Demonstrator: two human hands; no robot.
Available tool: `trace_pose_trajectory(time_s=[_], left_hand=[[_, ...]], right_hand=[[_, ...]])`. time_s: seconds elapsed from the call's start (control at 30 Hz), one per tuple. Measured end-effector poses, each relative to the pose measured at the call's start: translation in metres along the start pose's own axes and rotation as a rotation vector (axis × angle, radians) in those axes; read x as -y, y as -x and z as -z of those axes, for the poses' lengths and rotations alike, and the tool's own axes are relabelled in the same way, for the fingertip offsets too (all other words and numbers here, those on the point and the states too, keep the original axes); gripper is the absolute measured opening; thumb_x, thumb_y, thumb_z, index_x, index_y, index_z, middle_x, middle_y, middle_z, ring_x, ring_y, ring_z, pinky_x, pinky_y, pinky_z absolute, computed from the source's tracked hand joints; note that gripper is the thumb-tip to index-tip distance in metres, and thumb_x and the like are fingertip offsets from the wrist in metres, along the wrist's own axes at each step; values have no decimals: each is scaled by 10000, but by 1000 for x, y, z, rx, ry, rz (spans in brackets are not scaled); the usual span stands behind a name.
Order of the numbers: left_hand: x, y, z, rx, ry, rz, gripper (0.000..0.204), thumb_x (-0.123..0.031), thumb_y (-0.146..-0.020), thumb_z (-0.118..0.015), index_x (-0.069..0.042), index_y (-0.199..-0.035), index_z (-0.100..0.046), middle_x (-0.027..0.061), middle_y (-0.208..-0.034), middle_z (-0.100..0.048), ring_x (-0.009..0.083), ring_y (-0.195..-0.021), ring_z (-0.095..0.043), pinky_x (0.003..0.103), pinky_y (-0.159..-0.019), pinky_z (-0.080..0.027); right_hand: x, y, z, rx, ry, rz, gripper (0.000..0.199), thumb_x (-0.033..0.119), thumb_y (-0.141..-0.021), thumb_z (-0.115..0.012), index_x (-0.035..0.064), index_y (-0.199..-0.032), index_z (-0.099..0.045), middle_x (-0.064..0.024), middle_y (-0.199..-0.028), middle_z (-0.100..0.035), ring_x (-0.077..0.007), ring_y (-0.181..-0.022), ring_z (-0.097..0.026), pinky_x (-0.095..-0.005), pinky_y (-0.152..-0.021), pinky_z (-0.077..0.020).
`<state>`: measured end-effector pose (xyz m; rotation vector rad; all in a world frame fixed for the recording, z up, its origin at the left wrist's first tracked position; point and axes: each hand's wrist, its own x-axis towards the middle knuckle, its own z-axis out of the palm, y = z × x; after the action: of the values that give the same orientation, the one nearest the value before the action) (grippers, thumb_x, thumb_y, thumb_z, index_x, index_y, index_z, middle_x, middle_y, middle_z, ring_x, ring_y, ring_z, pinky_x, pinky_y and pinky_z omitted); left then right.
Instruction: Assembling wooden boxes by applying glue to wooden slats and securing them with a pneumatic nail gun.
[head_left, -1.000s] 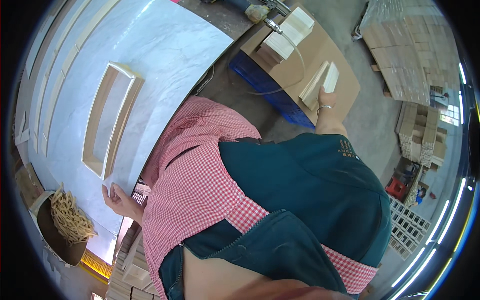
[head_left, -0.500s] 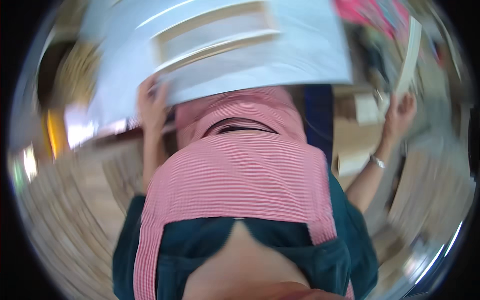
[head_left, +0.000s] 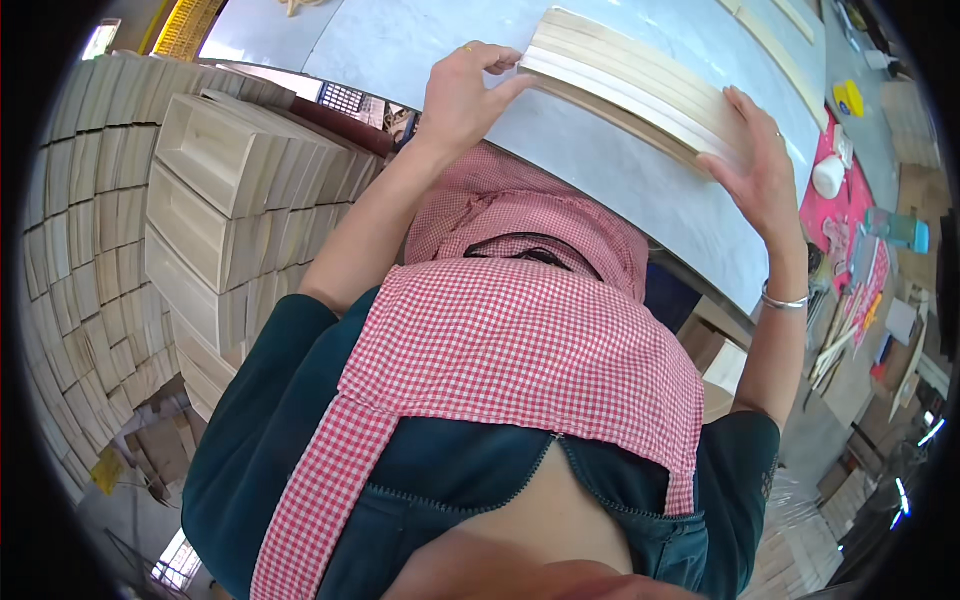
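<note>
A pale wooden board [head_left: 635, 62] with lengthwise grain lines spans the gap between my two hands, tilted down to the right. Beneath its near edge shows the darker side of what looks like a shallow wooden frame [head_left: 622, 116]; how the two meet is hard to see. My left hand [head_left: 462, 98] pinches the left end between thumb and fingers. At the other end, my right hand [head_left: 752, 165] grips with the thumb on the near edge and fingers over the far side. Both pieces are over the light grey tabletop [head_left: 420, 50].
Stacked wooden trays [head_left: 200, 150] stand to the left of the table. More wooden strips [head_left: 775, 55] lie at the far right. On a pink cloth [head_left: 835, 200] are a white bottle [head_left: 828, 176] and tools. A yellow basket [head_left: 188, 28] is at the far left.
My right hand has brought a wooden strip or board from the right side to over the table. My left hand has moved right, off the table's near edge, onto the wood.
</note>
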<state>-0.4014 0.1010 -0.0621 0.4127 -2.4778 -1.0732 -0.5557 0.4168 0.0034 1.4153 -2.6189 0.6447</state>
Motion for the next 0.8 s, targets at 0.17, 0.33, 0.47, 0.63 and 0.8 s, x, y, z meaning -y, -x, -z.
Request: trace_pose_trajectory(time_s=[0.17, 0.33, 0.47, 0.63, 0.8], left_hand=[[3, -5, -3, -51, -39, -44, 260, -157, -832, -800, 7, -1029, -762, 96, -950, -732, 178, -817, -675, 276, -757, -536], [3, -8, -1, -64, -109, -122, 239, -215, -840, -781, -19, -976, -778, 61, -885, -726, 190, -736, -645, 298, -676, -508], [4, -9, 0, -70, -205, -180, 221, -210, -840, -780, -18, -950, -782, 52, -857, -724, 190, -704, -626, 303, -658, -499], [3, -10, 2, -54, -227, -173, 216, -206, -840, -779, -21, -953, -783, 54, -842, -720, 193, -697, -619, 297, -659, -498], [4, -12, 3, -36, -225, -224, 204, -195, -842, -778, -22, -951, -783, 54, -832, -718, 191, -699, -619, 295, -661, -497]], right_hand=[[-5, -2, -4, 49, -11, -21, 737, 259, -797, -816, 94, -1440, -496, -91, -1339, -621, -289, -1143, -611, -371, -1030, -462], [-12, -2, -12, 107, 57, -53, 733, 277, -827, -803, 106, -1465, -484, -91, -1386, -596, -281, -1193, -596, -357, -1050, -453], [-13, -2, -17, 99, 83, -5, 724, 282, -833, -803, 121, -1466, -489, -85, -1381, -599, -280, -1184, -601, -355, -1047, -455], [-15, 1, -26, 71, 102, 29, 730, 282, -825, -809, 118, -1463, -495, -88, -1376, -602, -277, -1180, -602, -358, -1045, -456], [-16, 4, -34, -2, 191, 101, 746, 275, -818, -814, 116, -1468, -486, -91, -1390, -590, -267, -1212, -584, -359, -1055, -451]])
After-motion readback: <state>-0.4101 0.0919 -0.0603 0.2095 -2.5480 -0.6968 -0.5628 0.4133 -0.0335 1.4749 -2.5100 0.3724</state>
